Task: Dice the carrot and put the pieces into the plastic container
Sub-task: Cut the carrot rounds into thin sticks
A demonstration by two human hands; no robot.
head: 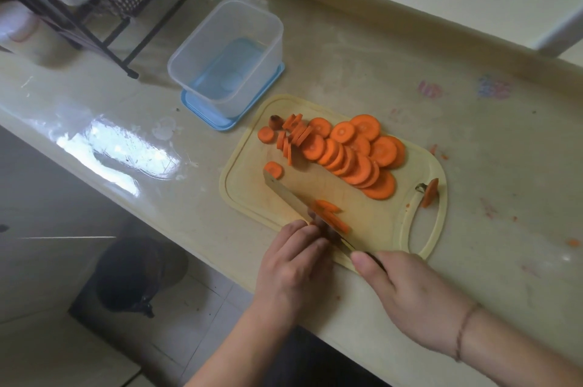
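Observation:
Several round carrot slices (347, 153) lie fanned across a pale yellow cutting board (246, 197). My right hand (407, 292) grips the handle of a knife (287, 194), whose blade lies across the board's near left part. Thin carrot strips (331, 214) sit just right of the blade. My left hand (293, 263) has curled fingertips holding a carrot piece against the blade. The clear plastic container (230, 55) stands open on its blue lid (208, 112), beyond the board's far left corner. It holds no carrot.
A carrot end (429, 192) lies by the board's handle hole. A black wire rack (94, 8) with bags stands at the far left. Small carrot scraps (572, 242) dot the counter to the right. A dark bin (138, 273) sits on the floor below the counter edge.

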